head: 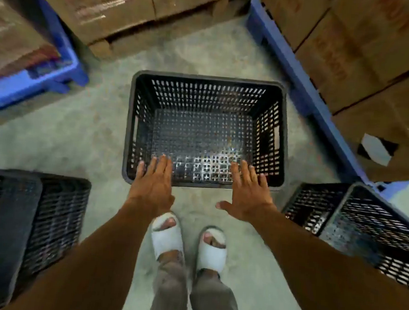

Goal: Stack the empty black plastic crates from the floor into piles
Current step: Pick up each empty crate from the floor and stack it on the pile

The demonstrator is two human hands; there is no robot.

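- Here, an empty black perforated plastic crate [206, 130] sits upright on the grey concrete floor [82, 135], open top facing up, directly ahead of the person's feet in white open-toed slippers [212, 249]
- The left hand [152, 183] is spread flat, palm down, fingers [159, 166] reaching over the crate's near rim; its grip is released and holds nothing
- The right hand [247, 192] mirrors it, fingers splayed over the same near rim, thumb out to the side; its grip is likewise released, with nothing in it
- Whether the fingertips touch the rim or hover just above it cannot be told from this angle
- The hands are set apart toward the two near corners, probably so the crate can be taken evenly on both sides and lifted without tipping
- A slot handle [276, 137] shows in the crate's right wall, and a matching one seems to sit in the left wall; these look like the natural places to hold
- A second black lattice crate [34, 219] stands close on the left, and another black mesh crate [364, 221] lies tilted on the right; either may be where a pile is meant to grow
- Blue plastic pallets [299, 89] carrying brown cardboard boxes [368, 52] hem in the floor space on both sides and behind, so the lift will likely need to go straight up before turning
- My judgement: the step in hand is reaching for the middle crate, with the grasp not yet made
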